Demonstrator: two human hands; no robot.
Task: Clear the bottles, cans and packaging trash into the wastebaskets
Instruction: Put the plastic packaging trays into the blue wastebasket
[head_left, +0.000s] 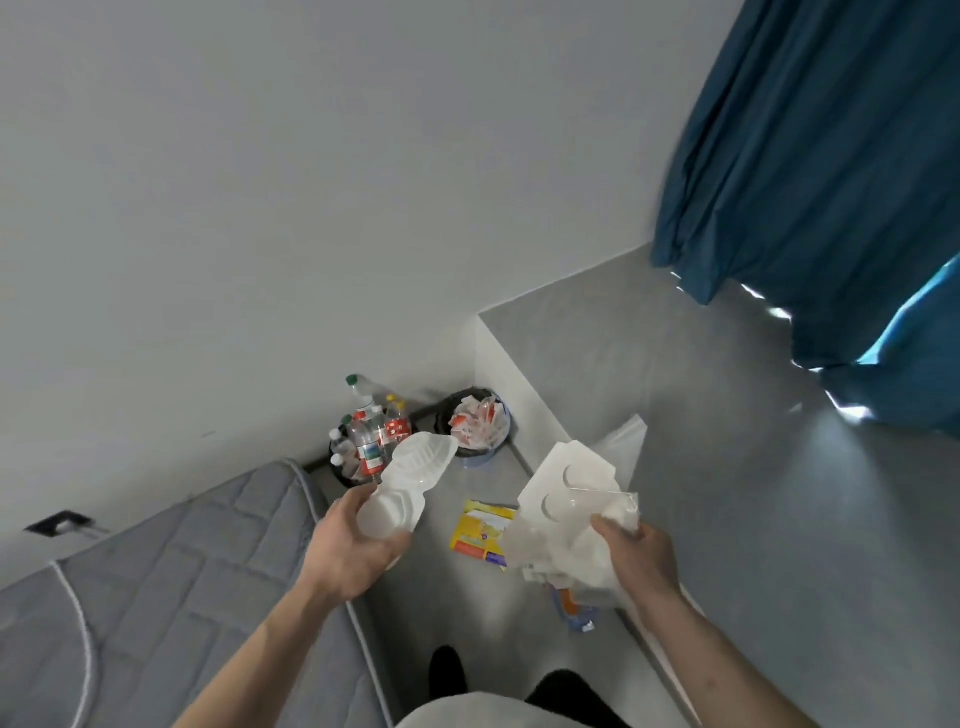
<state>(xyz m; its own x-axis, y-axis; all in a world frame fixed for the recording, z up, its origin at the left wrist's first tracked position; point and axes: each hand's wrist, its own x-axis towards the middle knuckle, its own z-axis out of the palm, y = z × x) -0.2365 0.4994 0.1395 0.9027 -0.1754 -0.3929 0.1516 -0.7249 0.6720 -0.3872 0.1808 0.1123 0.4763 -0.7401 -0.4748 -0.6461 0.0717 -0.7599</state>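
The left hand (358, 540) curled its fingers round a white moulded plastic tray (410, 478), ribbed and shell-like, held tilted out over the floor toward the bins. The right hand (636, 553) gripped a bundle of white packaging (566, 499): a flat card insert with two round recesses, crumpled paper and clear film. Ahead, against the wall, one dark wastebasket (337, 462) stood crammed with plastic bottles (371, 431), and another wastebasket (496, 441) just beside it held red-and-white wrappers. A yellow packet (480, 530) lay on the grey floor between the hands, beside the grey mattress (171, 566).
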